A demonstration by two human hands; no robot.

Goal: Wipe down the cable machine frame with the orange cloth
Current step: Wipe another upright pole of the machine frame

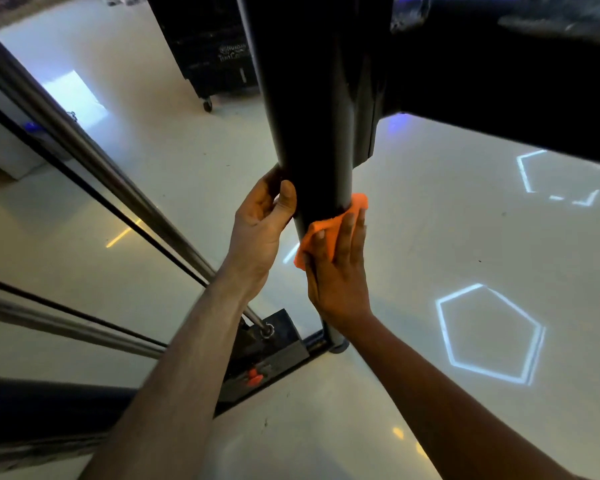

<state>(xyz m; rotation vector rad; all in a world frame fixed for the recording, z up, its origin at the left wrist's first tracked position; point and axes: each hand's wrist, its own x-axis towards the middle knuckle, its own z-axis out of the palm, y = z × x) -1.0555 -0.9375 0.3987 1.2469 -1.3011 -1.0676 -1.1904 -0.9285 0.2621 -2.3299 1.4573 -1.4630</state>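
Note:
A thick black upright post [312, 133] of the cable machine frame runs down the middle of the view to a foot on the floor. My left hand [260, 223] grips the post's left side, thumb laid on its front. My right hand [340, 268] presses the orange cloth [321, 233] flat against the post's right side, fingers straight and pointing up. The cloth bunches under the palm and wraps a little round the post, with one corner sticking out at the upper right.
Shiny steel guide rods [94, 161] and a black cable slant from upper left down to a black base block [274, 344] at the post's foot. A black wheeled cabinet [212, 53] stands behind. The glossy pale floor [465, 271] reflects pentagon lights.

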